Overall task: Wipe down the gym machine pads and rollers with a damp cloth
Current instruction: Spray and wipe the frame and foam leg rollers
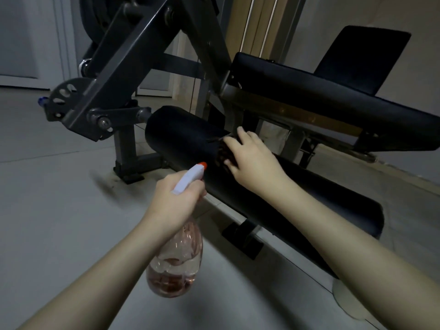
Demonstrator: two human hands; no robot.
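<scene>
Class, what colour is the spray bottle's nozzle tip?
Orange, on the nozzle tip; clearest in the head view.

Pale floor [47, 210] under machine frame [129, 169].
</scene>
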